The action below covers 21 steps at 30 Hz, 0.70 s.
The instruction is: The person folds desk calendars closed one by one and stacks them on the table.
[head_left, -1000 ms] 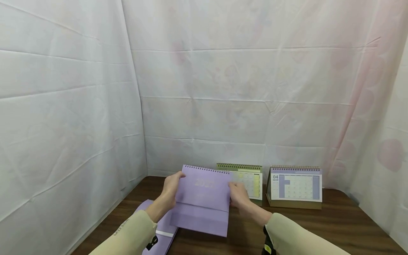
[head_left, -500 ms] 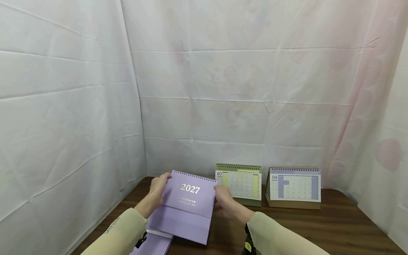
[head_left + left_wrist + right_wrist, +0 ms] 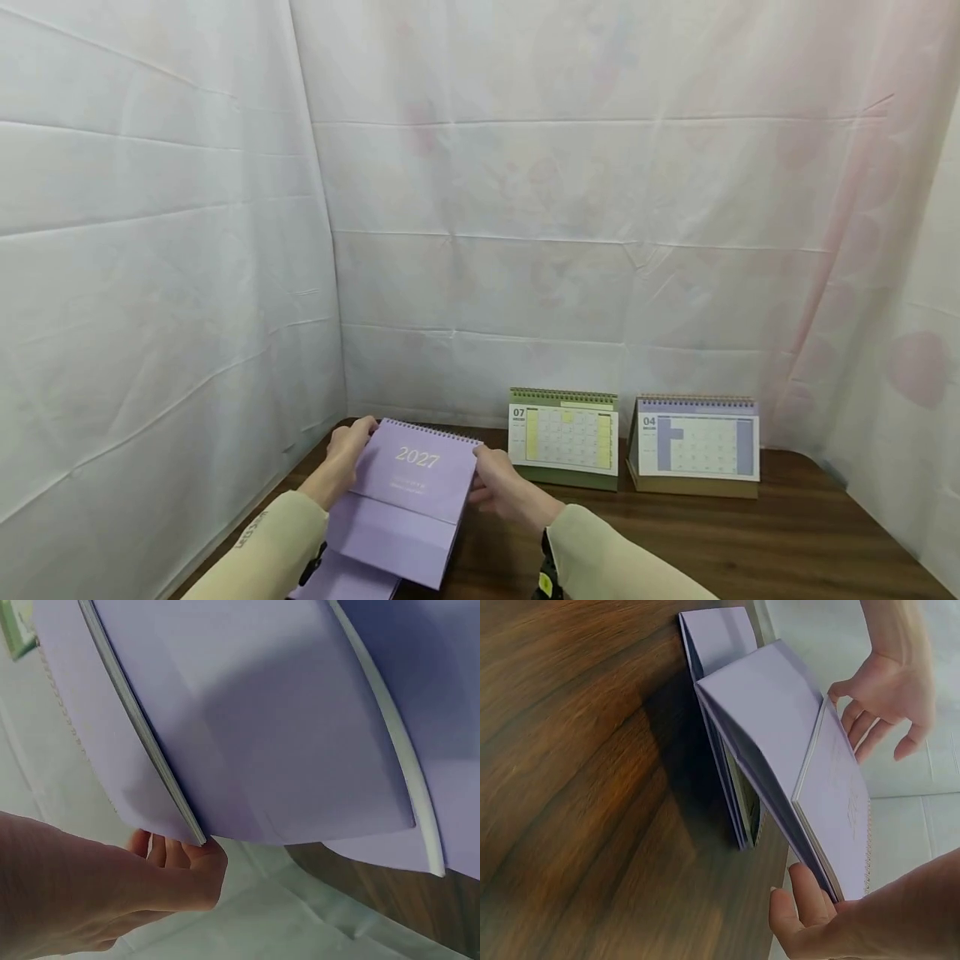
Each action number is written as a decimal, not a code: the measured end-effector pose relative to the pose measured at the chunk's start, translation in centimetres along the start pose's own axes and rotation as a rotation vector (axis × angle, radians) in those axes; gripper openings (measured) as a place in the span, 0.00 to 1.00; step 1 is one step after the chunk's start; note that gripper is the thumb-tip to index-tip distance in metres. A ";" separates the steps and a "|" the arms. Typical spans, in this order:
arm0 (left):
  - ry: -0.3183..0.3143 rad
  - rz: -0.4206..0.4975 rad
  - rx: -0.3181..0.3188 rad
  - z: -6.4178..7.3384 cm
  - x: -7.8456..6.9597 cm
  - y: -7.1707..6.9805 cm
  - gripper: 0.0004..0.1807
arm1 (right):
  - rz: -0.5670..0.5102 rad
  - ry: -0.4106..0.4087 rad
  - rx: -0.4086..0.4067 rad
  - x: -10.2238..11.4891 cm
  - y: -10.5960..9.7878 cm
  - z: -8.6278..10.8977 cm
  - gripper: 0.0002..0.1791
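A lilac spiral-bound desk calendar (image 3: 405,492) with "2027" on its cover is held tilted, coil edge toward the back wall. My left hand (image 3: 341,458) grips its left edge near the coil; the left wrist view shows the fingers curled behind that edge. On the opposite edge, my right hand (image 3: 510,492) pinches the calendar between thumb and fingers. Beneath it lies a second lilac calendar (image 3: 718,634), flat on the table and partly hidden by the one in my hands. In the right wrist view a gap shows between the two calendars at their coil ends.
A green desk calendar (image 3: 564,437) showing 07 stands upright at the back of the dark wooden table (image 3: 645,558). To its right is a standing purple-and-white calendar (image 3: 701,442) showing 04. White cloth (image 3: 480,192) hangs behind and at both sides.
Both hands have carried the 2027 calendar left and down toward the near side, over the lower lilac calendar. The green calendar, partly covered before, now shows whole.
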<state>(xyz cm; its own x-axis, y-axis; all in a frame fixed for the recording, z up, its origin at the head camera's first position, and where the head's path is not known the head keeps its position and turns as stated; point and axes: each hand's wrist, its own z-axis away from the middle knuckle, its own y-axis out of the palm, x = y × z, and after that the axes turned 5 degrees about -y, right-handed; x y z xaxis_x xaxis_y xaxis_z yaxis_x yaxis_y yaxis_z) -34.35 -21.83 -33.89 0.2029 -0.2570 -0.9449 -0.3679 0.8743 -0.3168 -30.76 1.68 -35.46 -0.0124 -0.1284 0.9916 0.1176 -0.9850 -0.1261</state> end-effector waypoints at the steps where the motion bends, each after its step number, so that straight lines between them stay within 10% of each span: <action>1: -0.005 -0.002 0.000 -0.2 0.1 -0.2 0.30 | 0.004 -0.003 0.001 0.0 0.2 0.0 0.27; 21: -0.047 -0.036 -0.050 -3.5 3.4 -3.0 0.27 | -0.048 0.042 0.187 -1.4 3.0 -0.9 0.32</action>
<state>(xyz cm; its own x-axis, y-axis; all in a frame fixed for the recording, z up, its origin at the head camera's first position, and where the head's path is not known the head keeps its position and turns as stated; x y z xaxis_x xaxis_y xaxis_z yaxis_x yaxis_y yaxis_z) -35.72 -26.76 -36.47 0.2591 -0.2673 -0.9281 -0.4042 0.8427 -0.3556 -31.32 -1.17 -37.26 -0.0631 -0.0900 0.9939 0.2987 -0.9520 -0.0672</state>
